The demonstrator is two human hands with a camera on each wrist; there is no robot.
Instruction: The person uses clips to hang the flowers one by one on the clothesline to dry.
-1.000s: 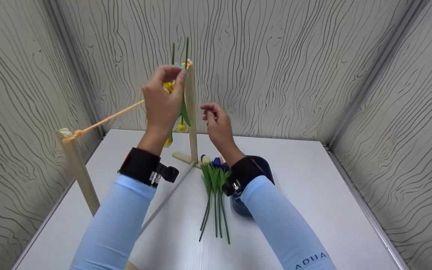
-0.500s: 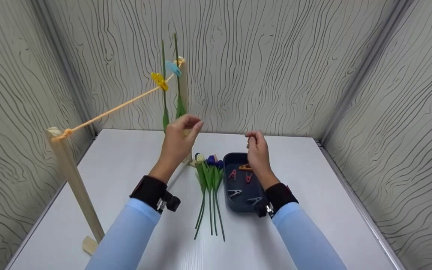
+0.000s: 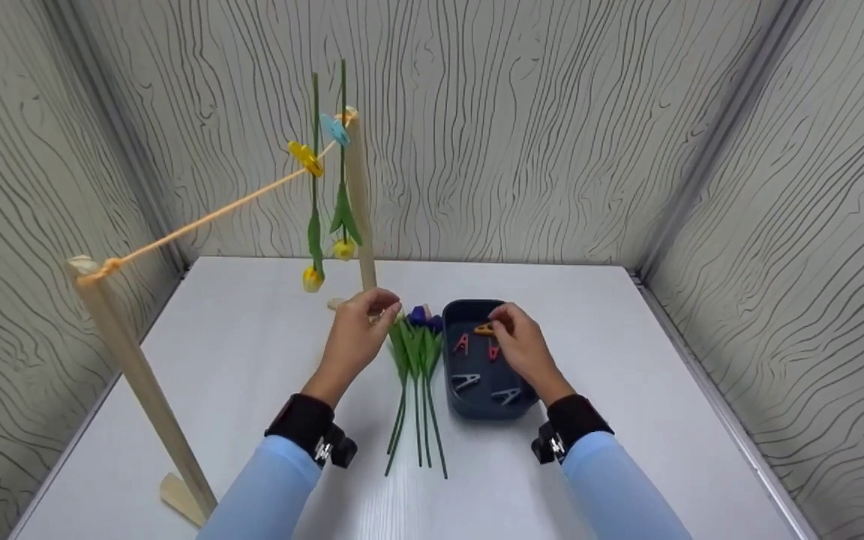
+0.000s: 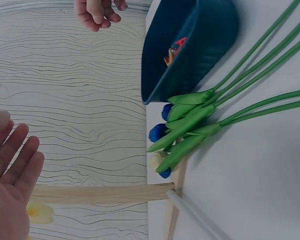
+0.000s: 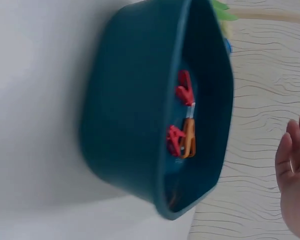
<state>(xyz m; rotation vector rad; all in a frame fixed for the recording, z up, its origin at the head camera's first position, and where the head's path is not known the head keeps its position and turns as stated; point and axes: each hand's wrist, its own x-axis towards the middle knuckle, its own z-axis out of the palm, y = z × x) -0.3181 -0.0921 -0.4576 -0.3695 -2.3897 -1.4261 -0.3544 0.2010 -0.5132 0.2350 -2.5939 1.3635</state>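
Observation:
My left hand (image 3: 358, 330) hovers just left of the bunch of artificial tulips (image 3: 418, 352), its fingers loosely bent around nothing. Over the far end of the dark blue bin (image 3: 469, 409) is my right hand (image 3: 525, 345), fingers relaxed; the right wrist view shows it apart from the clothespins. Inside the bin lie an orange clothespin (image 5: 188, 139), red clothespins (image 5: 185, 89) and grey clothespins (image 3: 466, 381). Two yellow tulips (image 3: 313, 279) hang upside down from the orange cord (image 3: 211, 218), one under a yellow clothespin (image 3: 306, 158), the other under a light blue clothespin (image 3: 335, 130).
The cord runs between a near wooden post (image 3: 143, 382) and a far wooden post (image 3: 358, 202) on the left. The white table (image 3: 612, 375) meets wood-patterned panels (image 3: 522, 150) at the back and sides.
My left hand has let go of the light blue clothespin and come down to the right, beside the tulips. My right hand has moved right and down over the bin.

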